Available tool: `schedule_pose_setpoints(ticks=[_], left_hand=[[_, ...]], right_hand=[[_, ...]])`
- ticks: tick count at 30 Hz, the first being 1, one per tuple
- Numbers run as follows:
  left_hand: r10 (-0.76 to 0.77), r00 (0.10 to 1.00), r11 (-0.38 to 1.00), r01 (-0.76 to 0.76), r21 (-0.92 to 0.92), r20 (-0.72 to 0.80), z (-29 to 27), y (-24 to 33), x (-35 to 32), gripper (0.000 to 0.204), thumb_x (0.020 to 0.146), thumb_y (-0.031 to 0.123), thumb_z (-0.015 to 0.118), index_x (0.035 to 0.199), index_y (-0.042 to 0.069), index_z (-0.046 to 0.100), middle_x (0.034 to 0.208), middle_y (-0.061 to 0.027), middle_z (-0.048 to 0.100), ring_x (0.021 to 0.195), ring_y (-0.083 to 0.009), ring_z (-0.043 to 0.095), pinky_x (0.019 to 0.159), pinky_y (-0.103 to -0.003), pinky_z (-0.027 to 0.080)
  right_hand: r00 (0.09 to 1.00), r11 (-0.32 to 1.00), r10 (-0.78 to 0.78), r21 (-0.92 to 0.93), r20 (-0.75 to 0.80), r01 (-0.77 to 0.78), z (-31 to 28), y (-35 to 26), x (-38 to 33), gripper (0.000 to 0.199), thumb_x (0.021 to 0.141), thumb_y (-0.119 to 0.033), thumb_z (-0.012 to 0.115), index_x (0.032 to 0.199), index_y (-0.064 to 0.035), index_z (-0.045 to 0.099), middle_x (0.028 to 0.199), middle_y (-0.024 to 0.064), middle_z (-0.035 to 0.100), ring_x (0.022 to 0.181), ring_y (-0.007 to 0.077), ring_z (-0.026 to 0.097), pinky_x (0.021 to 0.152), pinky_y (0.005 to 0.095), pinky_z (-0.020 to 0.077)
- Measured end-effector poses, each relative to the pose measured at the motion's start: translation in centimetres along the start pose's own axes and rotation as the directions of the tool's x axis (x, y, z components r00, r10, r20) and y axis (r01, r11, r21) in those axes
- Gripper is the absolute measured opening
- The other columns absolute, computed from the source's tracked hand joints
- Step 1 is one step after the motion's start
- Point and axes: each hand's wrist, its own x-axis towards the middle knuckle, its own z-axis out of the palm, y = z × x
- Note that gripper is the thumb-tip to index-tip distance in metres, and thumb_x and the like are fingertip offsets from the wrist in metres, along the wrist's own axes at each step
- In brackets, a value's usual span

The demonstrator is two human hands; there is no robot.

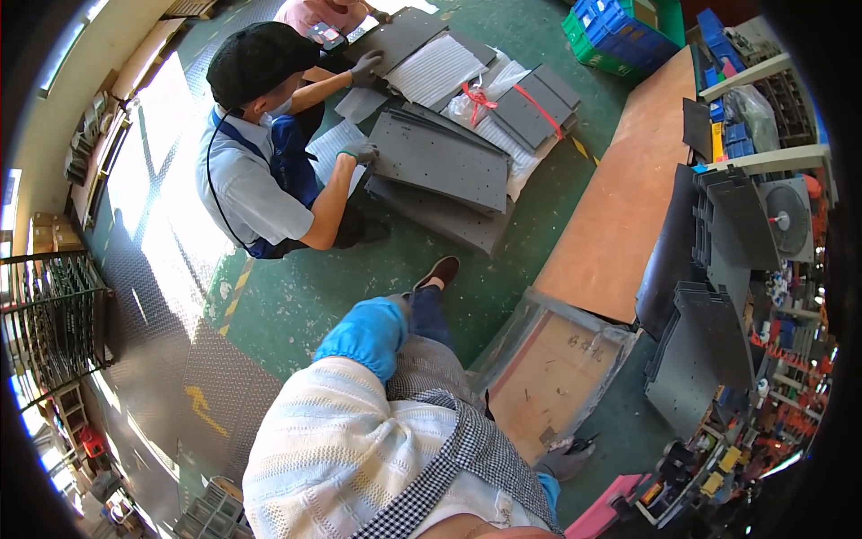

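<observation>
My left hand (403,307), in a grey glove below a blue sleeve cover (364,337), hangs by my left thigh; its fingers are mostly hidden. At the lower right, my gloved right hand (564,461) is closed around a small dark object whose kind I cannot make out. It is beside the near end of a wooden board with a grey frame (548,373). Ahead, a co-worker (260,171) in a dark cap and grey gloves has one hand at a stack of dark grey perforated panels (440,162) and the other at a panel farther back.
Red ties bind a bundle of panels (536,108) on white foam sheets. A long brown board (620,189) stretches along the right, beside upright dark grey panels (700,350) and a fan (787,220). Blue and green crates (620,36) stand at the back. Another person (314,13) is beyond the co-worker.
</observation>
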Motion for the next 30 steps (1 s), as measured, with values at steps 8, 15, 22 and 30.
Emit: schedule_pose_setpoints(ticks=[8, 15, 22, 30], left_hand=[[-0.262, 0.89, 0.754, 0.43, -0.496, 0.373, -10.0, 4.3, -9.0, 0.043, 0.086, 0.032, 0.059, 0.123, 0.011, 0.067, 0.13, -0.0178, 0.061, 0.122, -0.0339, 0.057, 0.102, -0.042, 0.046], [-0.284, 0.955, 0.501, 0.223, -0.836, 0.084, -12.4, 4.3, -7.4, 0.046, 0.082, 0.027, 0.061, 0.123, 0.008, 0.065, 0.122, -0.0164, 0.066, 0.115, -0.0325, 0.061, 0.098, -0.041, 0.046], [-0.232, 0.972, 0.528, 0.104, -0.843, -0.026, -16.6, 8.0, -7.2, 0.047, 0.083, 0.027, 0.059, 0.124, 0.005, 0.063, 0.121, -0.0169, 0.066, 0.116, -0.0318, 0.061, 0.099, -0.04, 0.046], [-0.27, 0.942, 0.609, 0.328, -0.722, 0.2, -8.2, 4.7, -7.6, 0.042, 0.08, 0.027, 0.062, 0.116, 0.009, 0.069, 0.118, -0.0169, 0.067, 0.112, -0.0329, 0.063, 0.095, -0.041, 0.049]], right_hand=[[0.997, 0.999, 0.043, -0.027, -0.058, -0.045, -1.9, 1.5, -1.5, 0.061, 0.086, -0.013, 0.066, 0.142, -0.0052, 0.044, 0.12, 0.0225, 0.062, 0.105, 0.041, 0.062, 0.088, 0.049, 0.05], [0.996, 0.997, -0.014, -0.081, -0.087, 0.006, -1.9, -0.2, -1.8, 0.059, 0.086, -0.014, 0.066, 0.141, -0.0045, 0.045, 0.12, 0.0217, 0.062, 0.103, 0.0409, 0.063, 0.087, 0.0494, 0.0504], [0.994, 0.996, -0.028, -0.091, -0.108, 0.019, -2.9, -1.5, -2.2, 0.059, 0.087, -0.013, 0.066, 0.141, -0.0043, 0.045, 0.109, 0.0225, 0.065, 0.094, 0.0389, 0.066, 0.08, 0.048, 0.0523], [0.989, 0.997, -0.077, -0.038, -0.124, 0.073, -3.6, -2.9, -2.1, 0.06, 0.085, -0.012, 0.069, 0.14, -0.003, 0.045, 0.11, 0.0224, 0.064, 0.094, 0.0387, 0.066, 0.08, 0.047, 0.0521]])
